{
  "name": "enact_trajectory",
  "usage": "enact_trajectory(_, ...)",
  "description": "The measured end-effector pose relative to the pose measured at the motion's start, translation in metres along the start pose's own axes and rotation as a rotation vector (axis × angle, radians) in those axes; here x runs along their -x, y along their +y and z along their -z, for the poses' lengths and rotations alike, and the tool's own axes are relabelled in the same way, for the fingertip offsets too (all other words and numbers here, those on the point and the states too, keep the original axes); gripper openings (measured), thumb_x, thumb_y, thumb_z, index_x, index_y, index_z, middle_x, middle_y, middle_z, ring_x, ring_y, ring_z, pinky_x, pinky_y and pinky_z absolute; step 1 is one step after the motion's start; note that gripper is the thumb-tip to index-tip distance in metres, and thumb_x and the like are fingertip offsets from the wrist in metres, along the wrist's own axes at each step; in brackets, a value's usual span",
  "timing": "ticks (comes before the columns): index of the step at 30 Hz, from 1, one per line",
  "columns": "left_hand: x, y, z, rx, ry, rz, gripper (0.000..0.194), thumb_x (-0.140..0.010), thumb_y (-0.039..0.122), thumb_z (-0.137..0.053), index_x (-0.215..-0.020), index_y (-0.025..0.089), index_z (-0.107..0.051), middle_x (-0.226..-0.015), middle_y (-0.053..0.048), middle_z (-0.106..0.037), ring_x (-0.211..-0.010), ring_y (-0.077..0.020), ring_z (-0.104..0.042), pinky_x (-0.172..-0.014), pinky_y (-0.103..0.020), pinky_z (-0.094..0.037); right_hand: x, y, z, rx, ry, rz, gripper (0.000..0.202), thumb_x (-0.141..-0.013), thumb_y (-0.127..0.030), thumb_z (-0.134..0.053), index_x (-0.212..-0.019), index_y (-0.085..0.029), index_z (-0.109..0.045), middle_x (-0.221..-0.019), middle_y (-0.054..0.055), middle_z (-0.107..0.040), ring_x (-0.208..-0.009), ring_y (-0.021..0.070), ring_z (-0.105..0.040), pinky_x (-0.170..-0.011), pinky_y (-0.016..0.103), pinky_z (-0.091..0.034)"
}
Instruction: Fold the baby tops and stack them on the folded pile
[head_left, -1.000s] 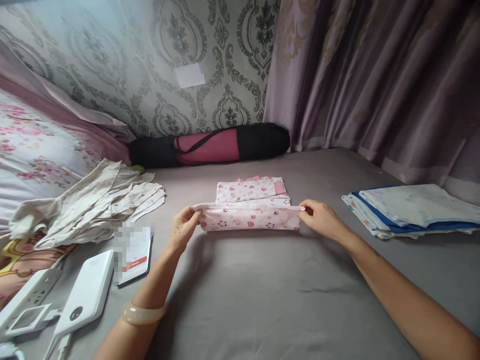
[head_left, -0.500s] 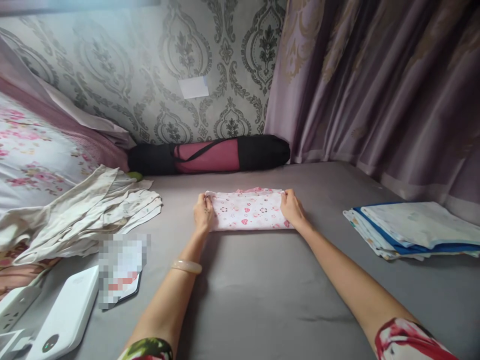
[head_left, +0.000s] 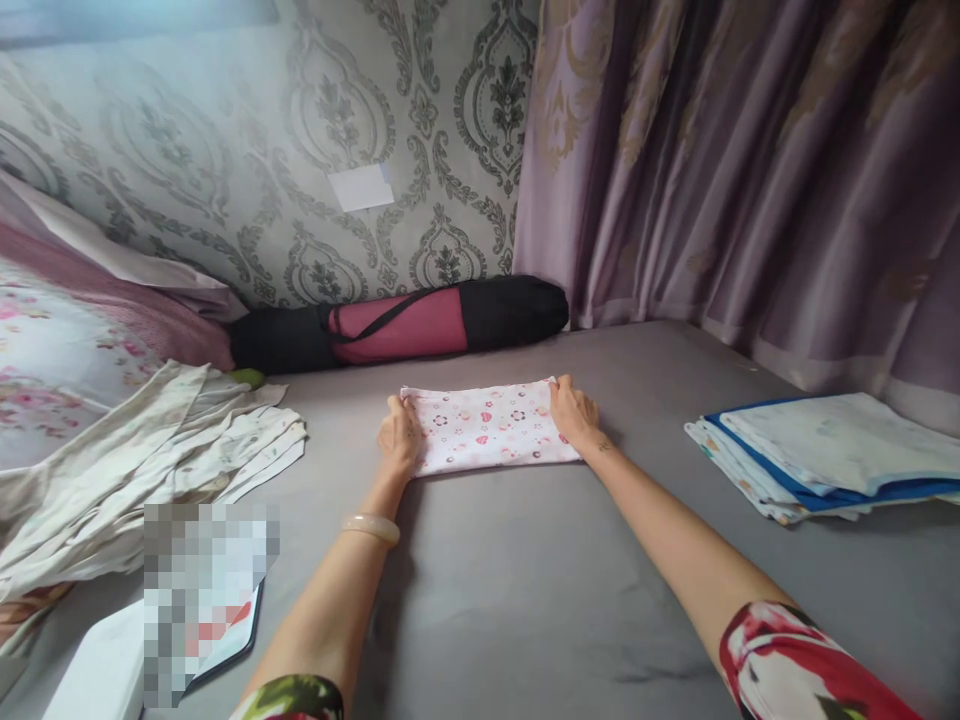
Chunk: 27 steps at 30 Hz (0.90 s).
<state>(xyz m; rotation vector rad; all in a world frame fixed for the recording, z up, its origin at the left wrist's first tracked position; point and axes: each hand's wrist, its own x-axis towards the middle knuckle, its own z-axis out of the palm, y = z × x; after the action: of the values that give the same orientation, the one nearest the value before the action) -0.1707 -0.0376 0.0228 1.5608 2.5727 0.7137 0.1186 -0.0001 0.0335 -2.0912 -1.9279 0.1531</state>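
A white cloth with pink and red flowers and hearts [head_left: 487, 428] lies folded into a flat rectangle on the grey bed sheet [head_left: 502, 580]. At its left end my left hand [head_left: 399, 435] grips the far corner, fingers curled over the edge. My right hand [head_left: 574, 412] pinches the far right corner in the same way. Between the two hands the cloth is stretched fairly smooth. Its undersides and the fingertips are hidden.
Folded cloths, white and blue [head_left: 832, 455], are stacked at the right. Crumpled pale clothes [head_left: 172, 450] lie at the left, near a partly blurred phone [head_left: 238, 620] and a white power bank [head_left: 101, 665]. A black-and-pink rolled bag [head_left: 405, 325] rests along the wall.
The cloth's far edge now lies flatter, and the pink layer that showed behind it is out of sight. Both hands keep their hold on the corners. The view has shifted and tilted slightly.
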Motion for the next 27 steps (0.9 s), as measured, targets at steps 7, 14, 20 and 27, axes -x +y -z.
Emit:
enact_trajectory(7, -0.007, 0.001, -0.009, -0.043, -0.030, 0.003, 0.035, -0.101, 0.040, -0.024, -0.113, 0.018, -0.048, -0.097, -0.018, -0.072, -0.091, -0.0302, -0.070, -0.073, -0.036, -0.046, -0.006, 0.006, -0.010, -0.030, -0.011, -0.040, 0.038, -0.103, -0.039, -0.028, -0.118, -0.018, -0.055, -0.107, 0.016, -0.069, -0.102, 0.0270, -0.065, -0.083, 0.034, -0.042)
enact_trajectory(14, -0.012, -0.001, -0.009, 0.001, -0.070, 0.081, 0.042, -0.097, 0.049, -0.031, -0.102, 0.017, -0.057, -0.103, -0.021, -0.070, -0.098, -0.0328, -0.068, -0.077, -0.039, -0.047, -0.015, 0.006, -0.013, -0.066, -0.053, -0.179, 0.042, -0.100, -0.042, -0.035, -0.118, -0.015, -0.062, -0.110, 0.019, -0.069, -0.108, 0.0296, -0.063, -0.087, 0.036, -0.043)
enact_trajectory(20, 0.003, -0.017, 0.009, 0.087, -0.162, 0.157, 0.044, -0.091, 0.056, -0.038, -0.087, 0.019, -0.061, -0.098, -0.019, -0.072, -0.096, -0.0307, -0.068, -0.073, -0.035, -0.048, -0.020, 0.022, -0.004, -0.224, -0.145, -0.151, 0.053, -0.102, -0.041, -0.022, -0.114, -0.013, -0.066, -0.118, 0.019, -0.067, -0.111, 0.0279, -0.062, -0.087, 0.032, -0.043)
enact_trajectory(27, 0.055, -0.017, 0.013, -0.015, -0.135, 0.043, 0.044, -0.094, 0.051, -0.038, -0.115, 0.016, -0.053, -0.105, -0.020, -0.070, -0.100, -0.0329, -0.067, -0.077, -0.038, -0.048, 0.025, 0.022, 0.004, -0.175, -0.132, -0.184, 0.044, -0.100, -0.037, -0.028, -0.120, -0.011, -0.058, -0.117, 0.019, -0.066, -0.109, 0.0296, -0.063, -0.086, 0.035, -0.045)
